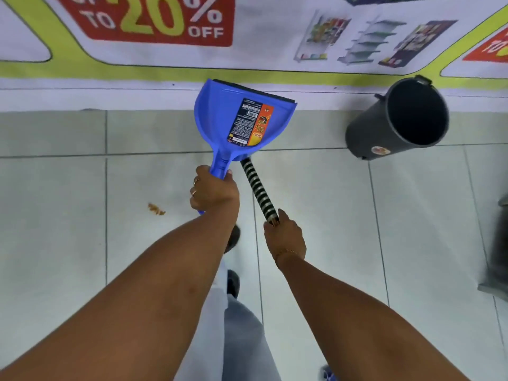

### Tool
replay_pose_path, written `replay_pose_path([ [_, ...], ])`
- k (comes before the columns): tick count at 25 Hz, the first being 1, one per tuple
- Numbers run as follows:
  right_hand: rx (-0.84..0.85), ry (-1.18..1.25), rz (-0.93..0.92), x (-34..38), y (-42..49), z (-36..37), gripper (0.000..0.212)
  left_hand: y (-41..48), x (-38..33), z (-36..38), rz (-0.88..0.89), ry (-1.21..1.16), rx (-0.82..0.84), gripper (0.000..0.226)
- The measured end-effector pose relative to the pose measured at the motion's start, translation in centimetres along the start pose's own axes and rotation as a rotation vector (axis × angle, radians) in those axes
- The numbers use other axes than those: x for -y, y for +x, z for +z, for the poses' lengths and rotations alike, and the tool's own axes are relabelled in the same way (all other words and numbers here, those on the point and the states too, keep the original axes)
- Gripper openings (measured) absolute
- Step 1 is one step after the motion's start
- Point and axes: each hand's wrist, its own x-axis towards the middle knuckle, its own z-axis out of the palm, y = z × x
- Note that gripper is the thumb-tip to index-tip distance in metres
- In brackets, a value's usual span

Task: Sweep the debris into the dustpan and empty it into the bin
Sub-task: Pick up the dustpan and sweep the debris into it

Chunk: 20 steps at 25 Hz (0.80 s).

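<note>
The blue dustpan hung above the floor, labelled pan pointing at the wall. A striped broom handle angled beneath it. Brown debris lay left; the black bin stood open, right.

A single wide-angle view looks from the person's head steeply down and forward, so both forearms run up from the bottom edge to the hands, left and right, near mid-frame. The tiled floor fills most of the picture, and a banner crosses the top. Straight lines bow towards the edges; no second view overlaps it.
</note>
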Motion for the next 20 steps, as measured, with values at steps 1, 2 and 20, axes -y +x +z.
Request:
replay_pose_path([
  [1, 0.011, 0.021, 0.040, 0.0, -1.2, 1.6, 0.037, 0.0, 1.9, -1.2, -0.016, -0.002, -0.010, 0.042],
  [2, 0.033, 0.022, 0.071, 0.1, -2.4, 3.3, 0.037, 0.0, 4.0, -2.5, -0.028, 0.008, -0.030, 0.047],
  [20, 0.048, -0.045, 0.087, 9.4, -9.2, 30.1, 0.038, 13.2, 33.4, -16.3, 0.070, 0.309, 0.052, 0.061],
])
